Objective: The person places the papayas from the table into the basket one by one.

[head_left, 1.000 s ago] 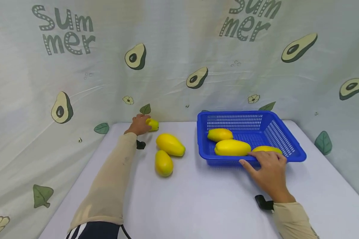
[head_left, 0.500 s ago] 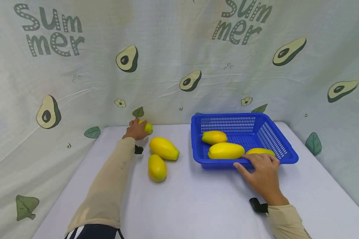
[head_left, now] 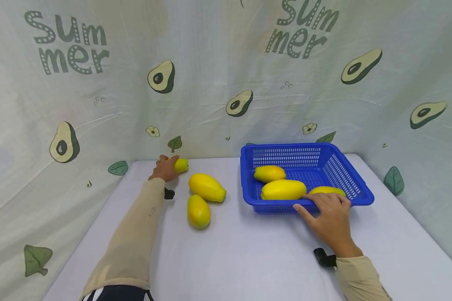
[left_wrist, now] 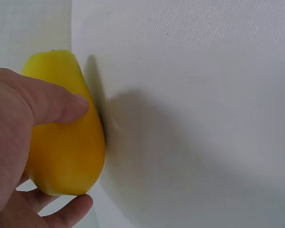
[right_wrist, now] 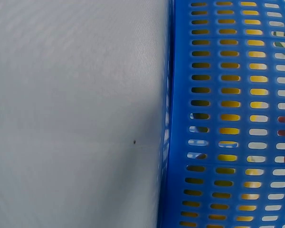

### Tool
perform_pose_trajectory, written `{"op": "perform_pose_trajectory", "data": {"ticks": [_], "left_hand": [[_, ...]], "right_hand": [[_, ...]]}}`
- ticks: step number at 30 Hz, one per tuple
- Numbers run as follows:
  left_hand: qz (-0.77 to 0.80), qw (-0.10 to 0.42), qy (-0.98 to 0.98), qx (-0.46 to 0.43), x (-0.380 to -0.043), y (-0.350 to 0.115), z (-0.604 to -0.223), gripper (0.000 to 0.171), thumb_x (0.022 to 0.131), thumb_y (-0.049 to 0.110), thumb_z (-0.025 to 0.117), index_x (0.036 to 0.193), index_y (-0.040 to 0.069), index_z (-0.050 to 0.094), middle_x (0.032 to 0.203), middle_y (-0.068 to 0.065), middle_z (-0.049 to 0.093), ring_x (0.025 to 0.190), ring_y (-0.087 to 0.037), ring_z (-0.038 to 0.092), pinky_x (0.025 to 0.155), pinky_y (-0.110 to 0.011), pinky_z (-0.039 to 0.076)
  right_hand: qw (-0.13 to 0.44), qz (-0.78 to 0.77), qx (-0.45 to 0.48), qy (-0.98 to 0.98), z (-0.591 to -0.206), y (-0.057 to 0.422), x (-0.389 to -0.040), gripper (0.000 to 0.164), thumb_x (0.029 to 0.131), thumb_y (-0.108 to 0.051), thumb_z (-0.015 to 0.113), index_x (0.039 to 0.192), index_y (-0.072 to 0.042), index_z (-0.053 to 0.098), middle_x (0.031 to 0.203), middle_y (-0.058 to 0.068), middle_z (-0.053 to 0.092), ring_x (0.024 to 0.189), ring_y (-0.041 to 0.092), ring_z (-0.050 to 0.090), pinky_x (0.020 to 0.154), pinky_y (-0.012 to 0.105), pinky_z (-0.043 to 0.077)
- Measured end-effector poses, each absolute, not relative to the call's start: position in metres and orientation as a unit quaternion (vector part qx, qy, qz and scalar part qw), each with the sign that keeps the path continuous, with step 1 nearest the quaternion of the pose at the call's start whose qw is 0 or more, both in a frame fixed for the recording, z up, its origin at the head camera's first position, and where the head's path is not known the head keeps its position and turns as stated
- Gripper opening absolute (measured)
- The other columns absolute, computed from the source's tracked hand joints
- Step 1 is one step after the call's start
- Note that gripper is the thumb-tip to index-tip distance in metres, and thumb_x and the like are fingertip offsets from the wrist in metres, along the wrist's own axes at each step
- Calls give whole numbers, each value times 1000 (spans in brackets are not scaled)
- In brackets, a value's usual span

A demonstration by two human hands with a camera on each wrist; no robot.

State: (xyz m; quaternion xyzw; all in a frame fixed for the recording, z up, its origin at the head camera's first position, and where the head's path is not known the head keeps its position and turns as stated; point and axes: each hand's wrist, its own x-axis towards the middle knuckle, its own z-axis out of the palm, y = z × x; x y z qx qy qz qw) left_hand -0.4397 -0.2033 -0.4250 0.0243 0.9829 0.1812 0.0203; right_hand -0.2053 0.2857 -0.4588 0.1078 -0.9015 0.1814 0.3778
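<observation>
At the table's far left corner my left hand (head_left: pixel 165 168) grips a yellow papaya (head_left: pixel 181 165). In the left wrist view the thumb lies across that papaya (left_wrist: pixel 69 147) and fingertips show at its broad end. Nearer on the table lie two more papayas, a larger one (head_left: pixel 207 187) and a smaller one (head_left: pixel 199 212), close together. A blue plastic basket (head_left: pixel 248 200) stands at the right with three papayas inside. My right hand (head_left: pixel 331 217) holds the basket's front rim, fingers over the edge and thumb outside. The right wrist view shows the slotted basket wall (right_wrist: pixel 180 142), not the hand.
The papayas in the basket are one at the back left (head_left: pixel 270 173), one at the front (head_left: pixel 284 190) and one at the front right (head_left: pixel 327 191), partly behind the rim. A printed cloth (head_left: pixel 203 54) hangs behind the white table (head_left: pixel 241 259).
The head view has shifted slightly. My left hand has drawn the papaya a little to the left and nearer. My right hand stays on the basket rim.
</observation>
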Motion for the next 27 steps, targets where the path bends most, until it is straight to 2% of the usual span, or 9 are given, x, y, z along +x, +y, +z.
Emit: {"op": "perform_pose_trajectory", "data": {"ticks": [4,13,19,27], "left_hand": [[204,5,979,26,-438,-216,-431,73,92,20,65,158,19,32,148,-30,22,128,-50,34,100,-67,39],[238,-52,969,36,-420,-221,-418,74,94,27,63,159,18,29,146,-30,35,129,-50,38,105,-66,34],[250,-42,967,34,-407,-222,-411,75,95,33,66,159,18,29,140,-25,44,121,-42,44,106,-63,35],[282,-32,959,20,-400,-227,-411,77,94,38,67,159,20,29,133,-24,41,112,-39,47,103,-59,39]], "right_hand": [[374,185,108,-902,-459,283,-203,46,81,-44,79,109,-8,72,105,15,71,104,39,55,89,60,28],[374,195,109,-900,-454,287,-203,45,80,-40,80,110,-7,72,106,16,71,105,40,55,88,60,26],[371,194,106,-902,-453,289,-206,45,81,-43,79,109,-9,72,105,16,71,107,40,54,89,61,27],[361,198,106,-905,-455,286,-204,46,83,-44,78,111,-8,72,107,17,71,109,41,53,89,61,26]]}}
